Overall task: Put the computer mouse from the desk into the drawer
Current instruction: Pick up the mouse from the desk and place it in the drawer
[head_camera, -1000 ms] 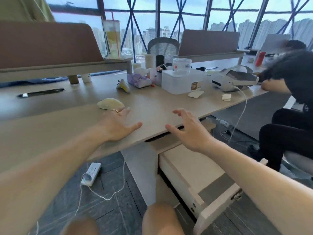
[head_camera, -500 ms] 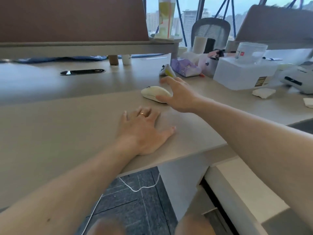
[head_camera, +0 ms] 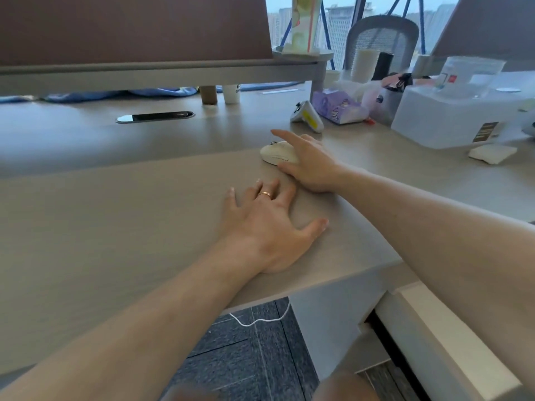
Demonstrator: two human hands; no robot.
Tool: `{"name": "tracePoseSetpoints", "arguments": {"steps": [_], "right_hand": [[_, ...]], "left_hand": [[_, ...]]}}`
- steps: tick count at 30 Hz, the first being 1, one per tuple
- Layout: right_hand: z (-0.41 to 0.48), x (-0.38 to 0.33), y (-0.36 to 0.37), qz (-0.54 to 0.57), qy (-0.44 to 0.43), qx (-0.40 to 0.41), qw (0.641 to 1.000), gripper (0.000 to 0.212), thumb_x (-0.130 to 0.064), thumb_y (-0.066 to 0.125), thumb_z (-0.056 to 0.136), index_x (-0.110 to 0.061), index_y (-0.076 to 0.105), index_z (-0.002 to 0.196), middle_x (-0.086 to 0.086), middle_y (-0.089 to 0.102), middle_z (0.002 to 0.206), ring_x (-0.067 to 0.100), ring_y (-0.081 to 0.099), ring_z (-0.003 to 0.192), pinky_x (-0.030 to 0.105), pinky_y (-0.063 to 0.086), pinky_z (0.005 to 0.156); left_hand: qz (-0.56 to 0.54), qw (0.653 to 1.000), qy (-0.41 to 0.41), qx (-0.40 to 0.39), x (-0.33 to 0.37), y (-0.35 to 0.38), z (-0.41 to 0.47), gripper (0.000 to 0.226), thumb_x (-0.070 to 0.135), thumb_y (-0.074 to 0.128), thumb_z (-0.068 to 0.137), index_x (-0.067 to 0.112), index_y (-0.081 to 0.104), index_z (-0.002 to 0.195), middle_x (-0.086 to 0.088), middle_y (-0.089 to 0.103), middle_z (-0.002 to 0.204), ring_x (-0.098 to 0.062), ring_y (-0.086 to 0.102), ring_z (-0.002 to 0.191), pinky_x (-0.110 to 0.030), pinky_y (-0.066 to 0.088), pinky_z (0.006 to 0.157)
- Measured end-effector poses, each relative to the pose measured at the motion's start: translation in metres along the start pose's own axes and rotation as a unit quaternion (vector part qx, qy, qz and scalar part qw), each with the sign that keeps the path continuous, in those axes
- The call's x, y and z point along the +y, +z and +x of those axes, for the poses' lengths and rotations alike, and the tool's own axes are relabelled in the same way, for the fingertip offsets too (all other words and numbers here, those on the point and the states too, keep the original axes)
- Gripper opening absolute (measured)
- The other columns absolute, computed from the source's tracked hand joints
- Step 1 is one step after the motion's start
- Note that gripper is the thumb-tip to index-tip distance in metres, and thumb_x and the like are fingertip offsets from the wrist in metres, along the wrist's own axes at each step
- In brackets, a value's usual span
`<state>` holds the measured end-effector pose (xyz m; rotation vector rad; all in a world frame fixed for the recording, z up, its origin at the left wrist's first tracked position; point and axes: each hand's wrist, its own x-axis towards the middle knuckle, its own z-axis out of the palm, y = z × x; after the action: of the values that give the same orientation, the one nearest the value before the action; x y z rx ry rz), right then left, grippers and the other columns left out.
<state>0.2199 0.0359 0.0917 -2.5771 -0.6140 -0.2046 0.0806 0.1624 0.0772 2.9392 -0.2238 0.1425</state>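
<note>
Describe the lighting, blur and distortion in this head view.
Head view: soft daylight from the windows behind the desk, faint shadows under the left hand and the right hand on the computer mouse; wide-angle bowing of the desk edges; forearms near the lens look oversized and soft.

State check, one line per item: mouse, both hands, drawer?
computer mouse: on the desk, not lifted.
right hand: draped over the mouse, index finger extended.
left hand: flat on the desk, empty.
drawer: pulled open, inside hidden from this view.
</note>
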Motion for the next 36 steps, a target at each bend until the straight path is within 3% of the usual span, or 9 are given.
{"name": "tracePoseSetpoints", "arguments": {"steps": [4,9,15,20,23,25,32,34,36], "right_hand": [[-0.012,-0.001,-0.009,0.021,-0.006,0.034,0.999,0.068,-0.029,0.061,0.091,-0.034,0.034,0.153,0.017,0.051,0.132,0.034,0.047,0.125,0.027,0.030,0.096],[-0.047,0.006,-0.030,0.006,-0.032,0.052,0.998,0.064,-0.025,0.063,0.092,-0.029,0.039,0.151,0.016,0.052,0.134,0.030,0.047,0.126,0.017,0.024,0.092],[-0.116,0.024,-0.056,-0.010,-0.028,0.050,0.998,0.059,-0.027,0.060,0.094,-0.029,0.041,0.150,0.013,0.054,0.131,0.030,0.050,0.123,0.019,0.026,0.093],[-0.184,0.043,-0.083,-0.022,-0.008,0.063,0.998,0.056,-0.028,0.058,0.096,-0.030,0.041,0.149,0.006,0.053,0.135,0.021,0.046,0.125,0.014,0.022,0.093],[-0.226,0.053,-0.099,-0.012,0.014,0.084,0.996,0.056,-0.029,0.059,0.095,-0.032,0.041,0.149,0.004,0.053,0.135,0.020,0.048,0.122,0.022,0.027,0.097],[-0.256,0.061,-0.108,-0.004,0.028,0.111,0.993,0.056,-0.032,0.060,0.095,-0.036,0.040,0.147,0.000,0.053,0.132,0.015,0.050,0.115,0.028,0.035,0.098],[-0.345,0.100,-0.122,0.012,0.105,0.207,0.973,0.059,-0.030,0.068,0.089,-0.040,0.041,0.141,-0.009,0.052,0.128,0.013,0.052,0.112,0.034,0.044,0.093],[-0.363,0.113,-0.121,0.005,0.128,0.207,0.970,0.061,-0.027,0.071,0.087,-0.037,0.043,0.140,-0.007,0.053,0.127,0.013,0.052,0.114,0.036,0.044,0.096],[-0.375,0.125,-0.117,-0.006,0.155,0.187,0.970,0.063,-0.026,0.072,0.085,-0.035,0.044,0.140,-0.006,0.054,0.126,0.013,0.052,0.113,0.036,0.044,0.097]], "left_hand": [[0.000,1.000,-0.001,-0.005,0.002,-0.003,-0.001,0.091,0.087,0.022,0.078,0.040,0.023,0.155,0.004,0.018,0.167,-0.019,0.008,0.153,-0.058,0.004,0.120],[0.001,1.000,-0.003,-0.012,0.004,-0.005,-0.004,0.090,0.088,0.022,0.078,0.040,0.024,0.155,0.005,0.017,0.168,-0.019,0.008,0.153,-0.058,0.003,0.120],[-0.012,1.000,-0.008,-0.013,0.007,-0.009,-0.008,0.094,0.090,0.022,0.076,0.038,0.029,0.154,0.005,0.020,0.167,-0.019,0.012,0.153,-0.056,0.005,0.121],[-0.019,0.999,0.009,0.028,0.010,-0.009,-0.011,0.083,0.082,0.036,0.083,0.030,0.045,0.147,0.002,0.039,0.159,-0.024,0.035,0.144,-0.049,0.022,0.117],[-0.047,0.991,0.074,0.103,0.013,-0.010,-0.020,0.069,0.068,0.047,0.086,0.021,0.058,0.135,0.000,0.055,0.145,-0.029,0.054,0.125,-0.043,0.041,0.104],[-0.071,0.979,0.124,0.145,0.021,-0.010,-0.027,0.064,0.062,0.052,0.083,0.020,0.060,0.131,0.000,0.058,0.140,-0.028,0.056,0.122,-0.043,0.044,0.103],[-0.086,0.919,0.361,0.131,0.129,0.019,-0.073,0.059,0.057,0.056,0.093,0.023,0.050,0.141,0.004,0.050,0.146,-0.016,0.047,0.130,-0.036,0.038,0.109],[-0.087,0.907,0.394,0.124,0.154,0.036,-0.079,0.059,0.054,0.055,0.094,0.023,0.048,0.143,0.005,0.047,0.148,-0.014,0.042,0.134,-0.034,0.035,0.112],[-0.078,0.919,0.377,0.088,0.168,0.059,-0.078,0.066,0.057,0.055,0.093,0.024,0.042,0.148,0.002,0.041,0.154,-0.016,0.033,0.141,-0.036,0.030,0.116]]}}
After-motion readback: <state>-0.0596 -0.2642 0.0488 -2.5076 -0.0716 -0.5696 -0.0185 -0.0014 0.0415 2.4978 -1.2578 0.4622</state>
